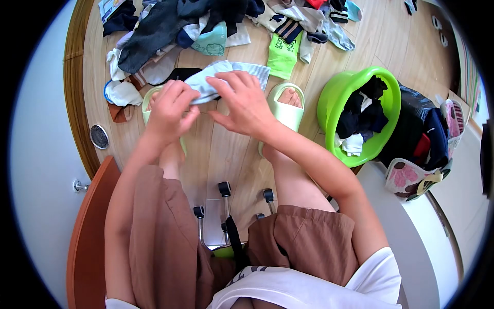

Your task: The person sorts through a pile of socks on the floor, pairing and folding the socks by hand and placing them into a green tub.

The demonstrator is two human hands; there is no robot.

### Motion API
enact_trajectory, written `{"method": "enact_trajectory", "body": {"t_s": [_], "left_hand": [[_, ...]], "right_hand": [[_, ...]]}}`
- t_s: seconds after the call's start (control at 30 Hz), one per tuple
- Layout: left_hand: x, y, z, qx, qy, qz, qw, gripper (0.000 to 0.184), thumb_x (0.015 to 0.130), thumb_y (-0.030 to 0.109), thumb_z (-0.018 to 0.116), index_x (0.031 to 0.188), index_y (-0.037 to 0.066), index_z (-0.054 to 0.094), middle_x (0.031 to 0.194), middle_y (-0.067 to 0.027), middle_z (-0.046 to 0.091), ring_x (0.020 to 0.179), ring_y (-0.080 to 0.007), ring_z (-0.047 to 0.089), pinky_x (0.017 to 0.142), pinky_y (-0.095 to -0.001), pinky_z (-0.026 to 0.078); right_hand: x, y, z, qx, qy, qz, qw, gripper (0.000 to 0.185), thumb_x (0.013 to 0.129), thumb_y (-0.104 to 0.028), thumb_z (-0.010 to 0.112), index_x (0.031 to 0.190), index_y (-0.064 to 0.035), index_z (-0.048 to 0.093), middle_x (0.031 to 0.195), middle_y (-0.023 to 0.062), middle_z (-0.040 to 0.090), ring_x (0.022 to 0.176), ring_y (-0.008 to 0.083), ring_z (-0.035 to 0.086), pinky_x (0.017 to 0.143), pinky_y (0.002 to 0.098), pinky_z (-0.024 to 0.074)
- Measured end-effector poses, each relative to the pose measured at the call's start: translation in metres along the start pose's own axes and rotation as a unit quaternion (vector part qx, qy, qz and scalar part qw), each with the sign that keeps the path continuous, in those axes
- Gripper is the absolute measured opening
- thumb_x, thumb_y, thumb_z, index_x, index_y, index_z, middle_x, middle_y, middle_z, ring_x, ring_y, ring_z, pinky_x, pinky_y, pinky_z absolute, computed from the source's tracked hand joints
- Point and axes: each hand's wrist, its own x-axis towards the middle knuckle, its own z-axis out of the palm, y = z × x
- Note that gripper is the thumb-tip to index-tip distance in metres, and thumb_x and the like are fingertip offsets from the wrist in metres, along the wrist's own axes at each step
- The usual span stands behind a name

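A light grey-blue sock (252, 70) with a ribbed cuff stretches between my hands, above the floor and my feet. My left hand (173, 110) has its fingers closed on the sock's left end. Over the sock's middle, my right hand (242, 100) has its fingers spread, with the fingertips on or just above the fabric; whether they press on it is hard to tell. Behind the sock lies a dark sock (183, 74) on the floor, partly hidden. A bright green sock (282, 57) lies flat beyond my right hand.
A pile of mixed socks (154, 44) spreads over the floor ahead. To the right stands a green bucket (327, 105) holding dark and white socks, beside a patterned bag (404, 177). Chair casters (224, 189) sit between my legs. A wooden panel (92, 232) stands left.
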Motion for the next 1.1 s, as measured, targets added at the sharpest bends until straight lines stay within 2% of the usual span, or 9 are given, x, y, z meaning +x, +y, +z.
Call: {"method": "enact_trajectory", "body": {"t_s": [0.13, 0.23, 0.3, 0.37, 0.4, 0.53, 0.67, 0.9, 1.1], "left_hand": [[0.019, 0.044, -0.026, -0.093, 0.038, 0.009, 0.995, 0.025, 0.076, 0.004, 0.069, 0.100, 0.004, 0.063, 0.094, -0.0075, 0.058, 0.087, -0.0224, 0.057, 0.075, -0.0320, 0.044], [0.018, 0.032, -0.022, -0.263, 0.172, -0.194, 0.929, 0.017, 0.085, 0.010, 0.065, 0.101, 0.004, 0.063, 0.104, -0.0071, 0.060, 0.087, -0.0165, 0.057, 0.076, -0.0276, 0.043], [0.015, 0.015, -0.030, -0.451, 0.096, -0.368, 0.807, 0.030, 0.097, 0.027, 0.057, 0.116, 0.004, 0.059, 0.115, -0.0112, 0.061, 0.098, -0.0181, 0.061, 0.086, -0.0319, 0.049], [0.019, 0.011, -0.041, -0.658, 0.026, -0.443, 0.608, 0.040, 0.102, 0.033, 0.049, 0.127, 0.003, 0.053, 0.121, -0.0167, 0.061, 0.105, -0.0232, 0.065, 0.093, -0.0364, 0.053], [0.017, 0.011, -0.038, -0.675, -0.002, -0.445, 0.589, 0.051, 0.103, 0.041, 0.047, 0.136, 0.002, 0.044, 0.124, -0.0203, 0.061, 0.113, -0.0277, 0.064, 0.099, -0.0418, 0.053], [0.012, 0.012, -0.023, -0.773, -0.004, -0.440, 0.456, 0.050, 0.103, 0.036, 0.050, 0.136, -0.001, 0.044, 0.123, -0.0199, 0.063, 0.116, -0.0285, 0.064, 0.099, -0.0424, 0.053], [0.016, 0.015, -0.020, -0.730, 0.019, -0.486, 0.481, 0.034, 0.096, 0.015, 0.064, 0.125, -0.001, 0.058, 0.115, -0.0108, 0.067, 0.106, -0.0196, 0.066, 0.094, -0.0369, 0.053], [0.012, 0.009, -0.020, -0.664, 0.014, -0.476, 0.576, 0.057, 0.090, 0.000, 0.063, 0.143, 0.004, 0.043, 0.121, -0.0108, 0.063, 0.106, -0.0202, 0.066, 0.095, -0.0378, 0.055], [0.007, 0.017, -0.017, -0.623, 0.067, -0.446, 0.639, 0.068, 0.087, -0.004, 0.066, 0.147, 0.009, 0.037, 0.122, -0.0116, 0.061, 0.104, -0.0203, 0.065, 0.093, -0.0355, 0.055]], "right_hand": [[0.009, -0.014, -0.007, 0.055, 0.053, -0.042, 0.996, 0.041, 0.067, -0.008, 0.076, 0.108, -0.0108, 0.070, 0.103, 0.0044, 0.068, 0.094, 0.0279, 0.062, 0.082, 0.0395, 0.0489], [0.016, -0.024, -0.023, 0.070, 0.117, -0.105, 0.985, 0.040, 0.066, 0.000, 0.074, 0.106, -0.0083, 0.073, 0.094, 0.0040, 0.071, 0.085, 0.0256, 0.066, 0.072, 0.0357, 0.0515], [0.017, -0.027, -0.031, 0.075, 0.136, -0.164, 0.974, 0.041, 0.066, -0.002, 0.075, 0.106, -0.0080, 0.074, 0.096, 0.0050, 0.071, 0.088, 0.0242, 0.067, 0.073, 0.0354, 0.0524], [0.016, -0.032, -0.032, 0.090, 0.117, -0.211, 0.966, 0.037, 0.072, -0.006, 0.073, 0.108, -0.0084, 0.075, 0.102, 0.0058, 0.072, 0.094, 0.0232, 0.068, 0.079, 0.0369, 0.0540], [0.015, -0.034, -0.031, 0.101, 0.101, -0.232, 0.962, 0.035, 0.073, -0.006, 0.072, 0.109, -0.0085, 0.075, 0.104, 0.0057, 0.072, 0.095, 0.0235, 0.068, 0.081, 0.0375, 0.0543], [0.004, -0.038, -0.020, 0.137, 0.026, -0.269, 0.953, 0.031, 0.080, -0.007, 0.068, 0.111, -0.0076, 0.073, 0.112, 0.0073, 0.071, 0.106, 0.0265, 0.067, 0.097, 0.0446, 0.0540], [-0.002, -0.041, -0.013, 0.163, -0.041, -0.282, 0.945, 0.031, 0.076, -0.007, 0.066, 0.107, -0.0104, 0.070, 0.109, 0.0027, 0.068, 0.111, 0.0239, 0.063, 0.110, 0.0461, 0.0468], [-0.012, -0.044, -0.008, 0.227, -0.168, -0.287, 0.915, 0.038, 0.074, -0.003, 0.065, 0.111, -0.0096, 0.068, 0.116, 0.0026, 0.067, 0.119, 0.0268, 0.060, 0.115, 0.0493, 0.0414], [-0.010, -0.043, -0.008, 0.218, -0.160, -0.270, 0.924, 0.032, 0.075, -0.003, 0.065, 0.105, -0.0121, 0.069, 0.110, 0.0003, 0.068, 0.114, 0.0244, 0.061, 0.115, 0.0451, 0.0420]]}}
